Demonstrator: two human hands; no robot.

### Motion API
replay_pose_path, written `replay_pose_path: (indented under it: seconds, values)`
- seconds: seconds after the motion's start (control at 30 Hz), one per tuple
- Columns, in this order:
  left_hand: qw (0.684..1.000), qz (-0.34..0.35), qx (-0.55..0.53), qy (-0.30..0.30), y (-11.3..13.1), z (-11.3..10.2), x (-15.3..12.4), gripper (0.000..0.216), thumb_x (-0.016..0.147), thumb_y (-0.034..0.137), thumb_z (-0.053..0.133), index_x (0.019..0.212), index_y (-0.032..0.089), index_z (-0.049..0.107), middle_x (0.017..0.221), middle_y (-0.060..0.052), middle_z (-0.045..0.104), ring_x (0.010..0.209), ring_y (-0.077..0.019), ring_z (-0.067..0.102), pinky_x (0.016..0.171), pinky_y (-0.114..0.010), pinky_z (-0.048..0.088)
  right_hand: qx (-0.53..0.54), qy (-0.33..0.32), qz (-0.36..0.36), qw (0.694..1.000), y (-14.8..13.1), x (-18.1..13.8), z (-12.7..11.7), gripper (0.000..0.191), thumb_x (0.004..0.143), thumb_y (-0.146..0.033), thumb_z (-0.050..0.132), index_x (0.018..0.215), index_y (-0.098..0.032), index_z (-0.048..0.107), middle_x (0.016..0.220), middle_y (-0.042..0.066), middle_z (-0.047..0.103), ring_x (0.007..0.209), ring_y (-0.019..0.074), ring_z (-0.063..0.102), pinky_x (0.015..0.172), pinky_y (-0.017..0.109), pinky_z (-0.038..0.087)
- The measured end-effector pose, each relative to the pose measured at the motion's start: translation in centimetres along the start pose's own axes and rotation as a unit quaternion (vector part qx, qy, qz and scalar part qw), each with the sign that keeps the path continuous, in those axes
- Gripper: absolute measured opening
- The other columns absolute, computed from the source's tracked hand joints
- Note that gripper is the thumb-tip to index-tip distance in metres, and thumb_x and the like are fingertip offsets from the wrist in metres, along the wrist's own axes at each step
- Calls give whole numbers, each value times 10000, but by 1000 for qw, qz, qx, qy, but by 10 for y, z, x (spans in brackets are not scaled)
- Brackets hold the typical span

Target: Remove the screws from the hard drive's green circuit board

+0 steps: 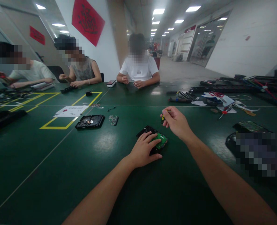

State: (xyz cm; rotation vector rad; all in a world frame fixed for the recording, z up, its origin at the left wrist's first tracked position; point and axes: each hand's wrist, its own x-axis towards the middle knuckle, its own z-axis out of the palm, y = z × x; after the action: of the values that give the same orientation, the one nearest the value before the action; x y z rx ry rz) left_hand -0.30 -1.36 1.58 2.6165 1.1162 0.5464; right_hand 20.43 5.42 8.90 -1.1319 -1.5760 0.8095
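Note:
In the middle of the green table lies a hard drive (162, 140), black with a green circuit board facing up. My left hand (143, 151) rests over its left part, fingers spread across the top and thumb along the near side; it covers part of the drive. Above and to the right of the drive, my right hand (175, 122) is closed on a small screwdriver (163, 118) with a yellow and black handle. The screwdriver's tip is too small to make out.
Left of the drive lie a small circuit board (113, 120) and a black casing (90, 122). A paper sheet (70, 111) lies by yellow tape. Cables (184, 96) and a red-handled screwdriver (225, 112) are at right. Three people sit across the table.

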Motion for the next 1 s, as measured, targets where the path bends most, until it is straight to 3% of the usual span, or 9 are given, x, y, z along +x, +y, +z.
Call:
replay_pose_path:
  seconds: [0.6, 1.0]
  values:
    - [1000, 0, 9, -5, -1, 0, 0, 731, 903, 648, 670, 1522, 308, 484, 1611, -76, 433, 1530, -372, 300, 1248, -592, 239, 3, -8, -11, 1000, -1, -1, 2, 332, 974, -580, 563, 1026, -253, 584, 952, 29, 726, 559, 119, 626, 491, 254, 489]
    - [1000, 1, 14, -3, 0, 0, 0, 727, 912, 647, 659, 1524, 298, 480, 1611, -81, 435, 1525, -370, 307, 1247, -584, 241, -29, -85, -19, 996, -17, -8, 1, 257, 991, -484, 569, 1060, -240, 610, 961, 29, 725, 598, 118, 625, 539, 258, 496]
